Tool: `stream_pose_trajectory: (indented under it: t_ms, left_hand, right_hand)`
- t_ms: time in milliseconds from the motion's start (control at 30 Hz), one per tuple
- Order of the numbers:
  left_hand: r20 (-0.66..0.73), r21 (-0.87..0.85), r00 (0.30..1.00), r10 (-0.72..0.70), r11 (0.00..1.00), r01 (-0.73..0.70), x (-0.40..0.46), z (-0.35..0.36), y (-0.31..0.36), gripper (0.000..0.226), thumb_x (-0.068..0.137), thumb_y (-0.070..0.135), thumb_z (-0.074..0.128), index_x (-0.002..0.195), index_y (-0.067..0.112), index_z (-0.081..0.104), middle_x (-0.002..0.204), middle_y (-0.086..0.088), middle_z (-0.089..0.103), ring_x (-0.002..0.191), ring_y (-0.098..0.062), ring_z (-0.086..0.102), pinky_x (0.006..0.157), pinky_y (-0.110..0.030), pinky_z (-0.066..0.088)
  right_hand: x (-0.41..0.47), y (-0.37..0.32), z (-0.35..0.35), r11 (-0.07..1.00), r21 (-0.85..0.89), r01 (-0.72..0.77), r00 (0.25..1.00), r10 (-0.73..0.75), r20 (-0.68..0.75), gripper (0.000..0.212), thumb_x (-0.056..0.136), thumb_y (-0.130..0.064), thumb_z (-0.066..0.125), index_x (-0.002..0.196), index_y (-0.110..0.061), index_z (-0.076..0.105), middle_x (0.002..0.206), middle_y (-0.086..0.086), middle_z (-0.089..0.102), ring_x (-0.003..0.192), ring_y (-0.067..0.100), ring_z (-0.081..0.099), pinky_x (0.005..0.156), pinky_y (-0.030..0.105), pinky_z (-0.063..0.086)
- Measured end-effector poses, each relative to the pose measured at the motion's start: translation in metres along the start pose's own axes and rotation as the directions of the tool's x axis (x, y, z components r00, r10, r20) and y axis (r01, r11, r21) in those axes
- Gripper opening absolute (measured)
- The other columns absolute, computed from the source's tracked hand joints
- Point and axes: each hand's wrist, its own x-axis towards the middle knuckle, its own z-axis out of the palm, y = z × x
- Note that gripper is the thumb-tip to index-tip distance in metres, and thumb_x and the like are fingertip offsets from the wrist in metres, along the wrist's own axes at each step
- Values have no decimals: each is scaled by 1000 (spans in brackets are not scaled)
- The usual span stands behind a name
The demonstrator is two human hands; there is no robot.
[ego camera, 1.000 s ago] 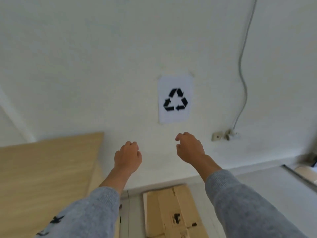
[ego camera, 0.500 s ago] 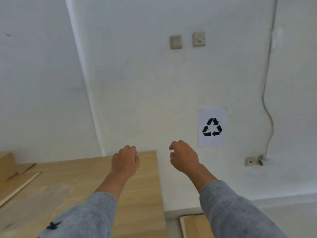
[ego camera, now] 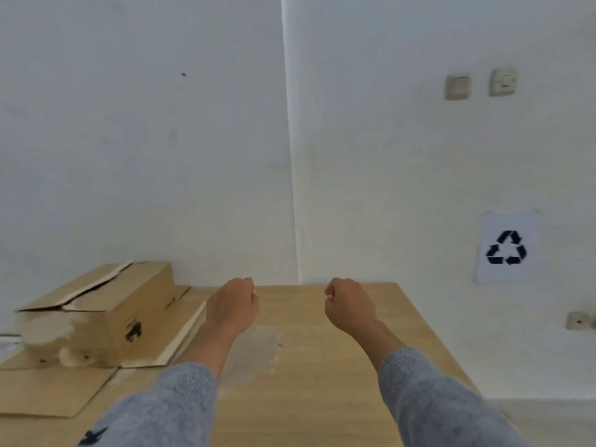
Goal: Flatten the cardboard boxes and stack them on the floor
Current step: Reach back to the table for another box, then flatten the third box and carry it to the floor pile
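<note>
One upright cardboard box sits left of the loosely curled, empty fingers of both hands, left hand and right hand, its long axis running toward the wall.

Both arms wear grey knitted sleeves, pushed back from the wrists so the left hand and right hand are bare. Near the left sleeve's lower edge is a small dark mark, perhaps a printed motif.

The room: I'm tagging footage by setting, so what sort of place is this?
Probably a plain indoor workroom or recycling corner: a wooden table bearing a cardboard box, white walls with a recycling sign and light switches.
</note>
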Motion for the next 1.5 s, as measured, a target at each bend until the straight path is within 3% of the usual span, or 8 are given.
stream_pose_trajectory:
  t_ms: [200, 333, 633, 867, 1067, 1200, 1333, 1500]
  left_hand:
    - [42, 3, 999, 28, 1000, -28, 30, -11, -166, 25, 94, 17, 33, 95, 9, 57, 98, -8, 61, 89, -25, 57, 63, -30, 40]
    - [23, -60, 999, -45, 997, 47, 44, -12, -265, 24, 94, 16, 34, 95, 13, 58, 102, -7, 61, 93, -25, 58, 72, -34, 50]
    - [39, -5, 993, -113, 994, 113, 59, 13, -422, 28, 89, 7, 43, 116, 10, 50, 119, -8, 52, 107, -24, 50, 86, -32, 47]
    - [129, 6, 990, -54, 999, 54, 76, 21, -521, 42, 87, 9, 44, 128, 12, 42, 132, -5, 43, 120, -22, 44, 102, -33, 38]
    - [206, -202, 970, 126, 976, -84, 80, 20, -593, 66, 77, 55, 24, 130, 25, 48, 136, 6, 47, 127, -16, 43, 109, -34, 33]
    - [274, -296, 953, 131, 954, -46, 88, 14, -627, 56, 89, 51, 42, 139, 27, 38, 150, 1, 34, 142, -18, 24, 116, -38, 24]
    - [306, -413, 927, 216, 908, -75, 100, 7, -639, 51, 94, 39, 44, 141, 22, 37, 149, -7, 37, 138, -22, 32, 112, -37, 30]
    - [51, -508, 983, 176, 852, -126, 113, -5, -628, 43, 99, 25, 34, 139, 12, 41, 107, -13, 69, 93, -25, 65, 77, -23, 47]
  right_hand:
    - [26, -137, 104, 996, 78, -45, 999, 46, -8, 27, 90, -14, 48, 113, -14, 61, 119, 5, 59, 108, 23, 58, 84, 32, 48]
    - [41, -218, 170, 994, 108, -29, 999, 27, 20, 27, 90, -13, 49, 112, -13, 63, 120, 5, 60, 108, 23, 59, 85, 30, 48]
    - [76, -323, 310, 980, 179, 87, 990, -105, 98, 21, 88, -11, 48, 101, -10, 65, 108, 7, 64, 102, 24, 60, 85, 30, 48]
    - [97, -381, 365, 951, 185, 246, 953, -273, 134, 35, 86, -38, 61, 112, -15, 60, 112, 2, 56, 104, 18, 55, 79, 22, 37]
    - [109, -409, 377, 980, 20, 196, 955, -196, 223, 54, 76, -49, 69, 120, -19, 57, 119, 2, 54, 107, 22, 54, 88, 30, 43]
    - [106, -422, 378, 992, 11, 128, 973, -128, 190, 50, 79, -45, 68, 120, -18, 60, 121, 4, 58, 109, 22, 55, 92, 32, 45]
    - [96, -436, 379, 995, 43, 89, 991, -93, 97, 42, 89, -38, 58, 126, -19, 54, 120, 8, 61, 105, 26, 58, 81, 32, 43]
    - [86, -447, 379, 995, -47, 88, 987, -93, -128, 23, 100, -21, 35, 118, -14, 46, 93, 10, 63, 73, 26, 55, 50, 25, 35]
